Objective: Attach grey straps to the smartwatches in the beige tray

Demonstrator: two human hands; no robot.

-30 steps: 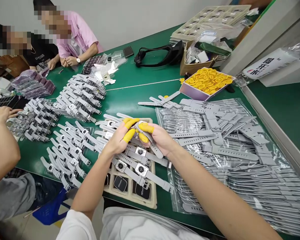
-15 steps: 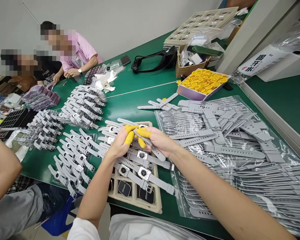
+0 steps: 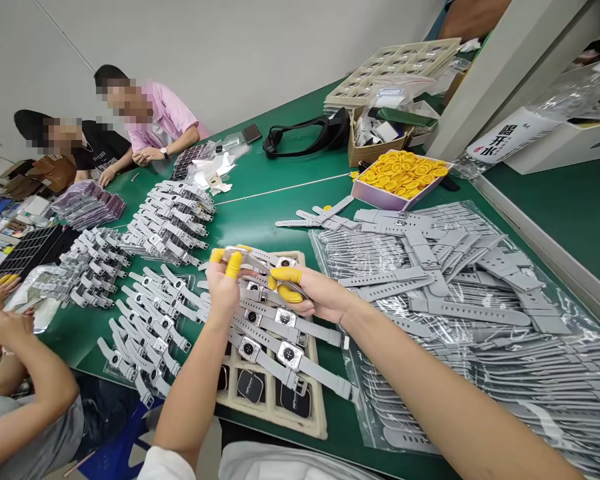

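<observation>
In the head view, the left hand [image 3: 224, 283] is raised over the tray, its yellow-cotted fingers and thumb closed in a pinch on a smartwatch [image 3: 235, 251], seen nearly edge-on. The right hand [image 3: 307, 287] is curled close beside it, thumb and fingers pressed together on what looks like a grey strap, mostly hidden by the fingers; whether it joins the watch, I cannot tell. Beneath them, strapped watches [image 3: 290, 355] lie face down across the beige tray [image 3: 322, 427]. Loose straps [image 3: 470, 308] lie just to the right.

Good handling here, I judge, means gripping the case by its rim with the cotted fingertips, keeping the strap in line with it rather than twisted, and working high enough not to knock the watches below.
</observation>
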